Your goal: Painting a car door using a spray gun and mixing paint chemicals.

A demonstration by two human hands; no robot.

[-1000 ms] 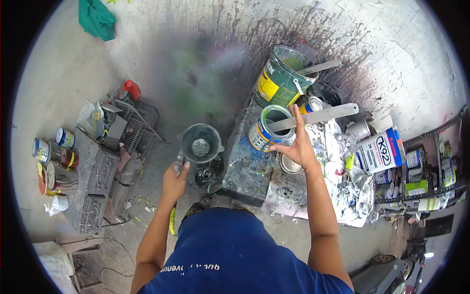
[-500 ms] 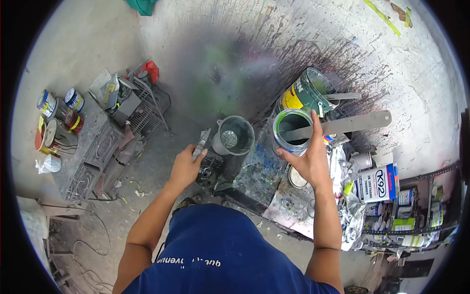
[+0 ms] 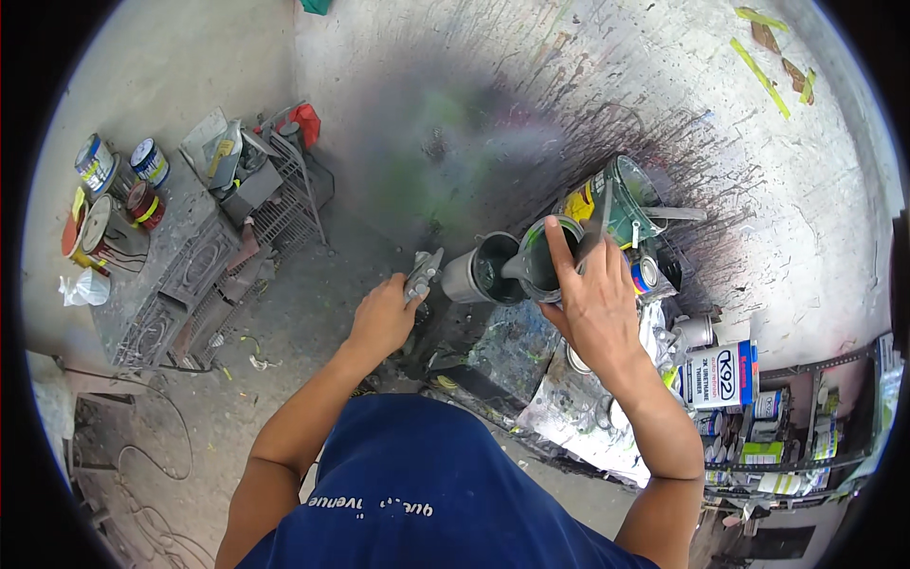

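Right hand [image 3: 601, 305] around tilted paint can [image 3: 542, 269]

Right hand [image 3: 597, 308] partly hides tipped can [image 3: 542, 258]; metal strip [image 3: 599, 228], 2 o'clock, blurred. Green cloth [image 3: 316, 6] cut off at 11 o'clock, blue shirt [image 3: 408, 474] at 6.

1. Left arm [image 3: 301, 412]: bent outward at the elbow, the forearm slanting up and inward.
2. Left hand [image 3: 381, 321]: back upward, fingers curled into a grip, thumb on the inner side.
3. Right arm [image 3: 665, 423]: elbow bent outward, forearm slanting up to the left.
4. Right hand [image 3: 603, 318]: back upward, gripping, index finger stretched forward, thumb apart from it.
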